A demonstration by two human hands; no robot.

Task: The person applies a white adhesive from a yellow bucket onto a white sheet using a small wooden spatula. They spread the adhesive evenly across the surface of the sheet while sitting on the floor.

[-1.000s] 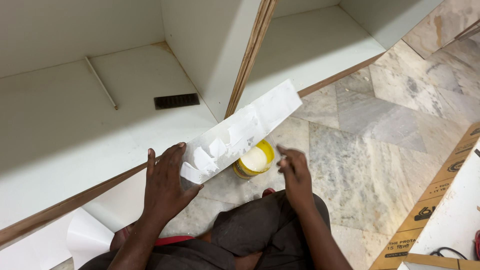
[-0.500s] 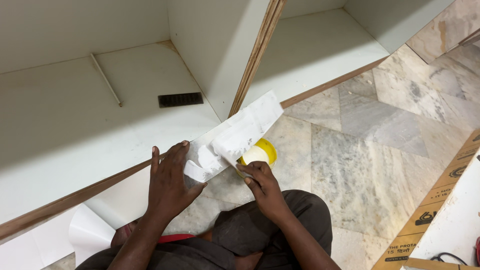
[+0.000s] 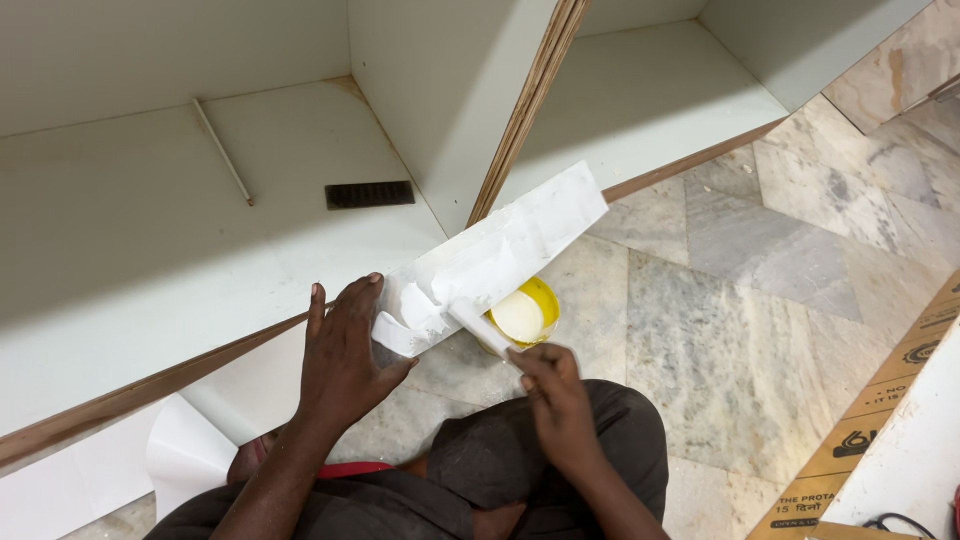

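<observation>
Down on the marble floor (image 3: 760, 330), one white strip (image 3: 495, 260) and one yellow tub (image 3: 522, 315) of white paste. Left hand (image 3: 345, 355) presses flat, fingers spread, on the strip's near end. Right hand (image 3: 555, 395) pinches one white spreader (image 3: 478, 325), its tip on the strip, tub just beyond the fingertips. White cabinet shelves (image 3: 150, 250) lie behind; one brown printed cardboard box (image 3: 880, 430) sits far right.
</observation>
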